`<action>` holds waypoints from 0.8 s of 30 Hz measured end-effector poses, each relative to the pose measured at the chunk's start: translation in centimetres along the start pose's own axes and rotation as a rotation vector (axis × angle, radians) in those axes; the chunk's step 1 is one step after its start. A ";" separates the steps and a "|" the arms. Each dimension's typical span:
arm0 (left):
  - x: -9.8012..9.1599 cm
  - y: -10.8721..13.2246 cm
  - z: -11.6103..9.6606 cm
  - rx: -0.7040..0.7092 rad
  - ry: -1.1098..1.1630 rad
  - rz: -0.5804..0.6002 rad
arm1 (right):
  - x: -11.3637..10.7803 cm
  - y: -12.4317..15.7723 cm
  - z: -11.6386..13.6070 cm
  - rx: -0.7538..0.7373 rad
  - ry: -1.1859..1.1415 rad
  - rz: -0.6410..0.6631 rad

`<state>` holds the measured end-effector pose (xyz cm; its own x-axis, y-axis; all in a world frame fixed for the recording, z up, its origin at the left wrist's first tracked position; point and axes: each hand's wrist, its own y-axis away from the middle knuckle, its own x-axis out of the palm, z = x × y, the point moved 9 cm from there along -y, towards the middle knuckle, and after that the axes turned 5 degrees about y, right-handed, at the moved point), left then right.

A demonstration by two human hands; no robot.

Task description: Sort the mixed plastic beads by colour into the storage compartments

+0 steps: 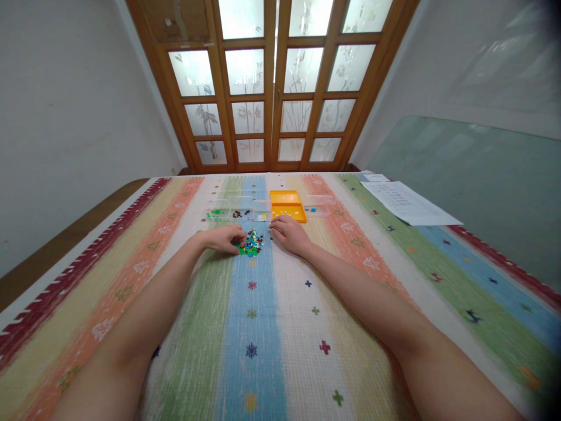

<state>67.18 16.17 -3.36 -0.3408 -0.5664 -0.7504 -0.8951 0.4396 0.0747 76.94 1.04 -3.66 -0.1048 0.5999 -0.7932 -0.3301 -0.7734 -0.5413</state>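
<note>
A small heap of tiny coloured pieces (252, 244) lies on the striped cloth (263, 327) between my hands. My left hand (225, 238) rests on the cloth at the heap's left edge, fingers curled in a pinch over pieces too small to name. My right hand (287, 231) lies palm down just right of the heap, fingers bent together, fingertips near the front of an orange tray (287, 204). Clear little boxes (239, 209) holding sorted green, dark and other pieces stand in a row behind the heap.
Another clear box (316, 206) stands right of the orange tray. A printed sheet of paper (405, 202) lies at the far right of the cloth. Wooden glass doors (274, 88) close off the room behind. A pane of glass (473, 187) leans on the right wall.
</note>
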 end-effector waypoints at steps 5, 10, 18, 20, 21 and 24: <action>-0.6 -0.1 1.2 -0.035 -0.027 -0.061 | 0.0 0.0 0.0 -0.002 -0.002 0.000; -1.3 0.1 2.1 -0.068 0.097 -0.166 | 0.0 0.0 0.0 -0.003 0.008 0.005; -3.9 1.4 3.4 -0.092 0.493 -0.452 | 0.1 0.1 0.0 -0.005 0.007 0.003; -5.1 2.3 4.9 -0.140 0.524 -0.620 | 0.0 0.1 0.0 -0.003 0.006 0.002; -5.7 2.9 5.8 -0.171 0.531 -0.702 | 0.0 0.1 0.0 -0.002 0.005 0.003; -6.8 4.5 8.6 -0.265 0.555 -0.903 | 0.0 0.1 0.0 0.000 0.002 0.005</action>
<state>67.98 27.98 -3.58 0.4501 -0.8694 -0.2039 -0.8911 -0.4225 -0.1657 76.86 0.95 -3.70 -0.1049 0.5953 -0.7967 -0.3291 -0.7767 -0.5371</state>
